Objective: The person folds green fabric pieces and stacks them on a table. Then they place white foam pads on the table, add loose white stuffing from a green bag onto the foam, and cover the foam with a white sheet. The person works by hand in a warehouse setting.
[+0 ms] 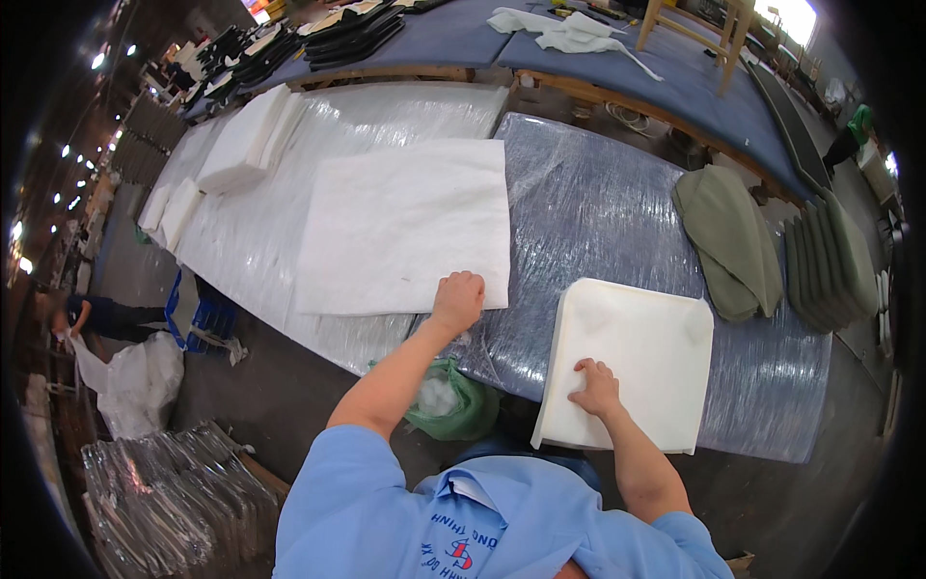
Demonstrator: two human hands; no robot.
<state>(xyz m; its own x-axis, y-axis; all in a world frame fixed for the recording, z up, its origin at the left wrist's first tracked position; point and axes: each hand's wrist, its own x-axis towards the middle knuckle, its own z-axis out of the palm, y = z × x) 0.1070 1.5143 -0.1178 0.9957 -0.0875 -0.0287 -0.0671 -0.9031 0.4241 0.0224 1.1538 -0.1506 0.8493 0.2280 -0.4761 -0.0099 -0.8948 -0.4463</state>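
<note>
A white sheet of padding (405,222) lies flat on the plastic-wrapped table. My left hand (458,297) is at its near edge, close to the right corner, with the fingers curled down onto the sheet and their tips hidden. To the right, a white square cushion pad (646,357) with rounded far corners rests at the table's near edge, partly overhanging it. My right hand (596,388) lies on top of this pad, thumb and fingers apart and slightly bent, holding nothing.
Folded white padding (243,145) is stacked at the far left. Olive-green fabric covers (728,241) and a row of green cushions (831,256) stand right. A green sack (458,410) sits below the table edge. Blue worktables (424,43) run behind. Another person (111,317) is at far left.
</note>
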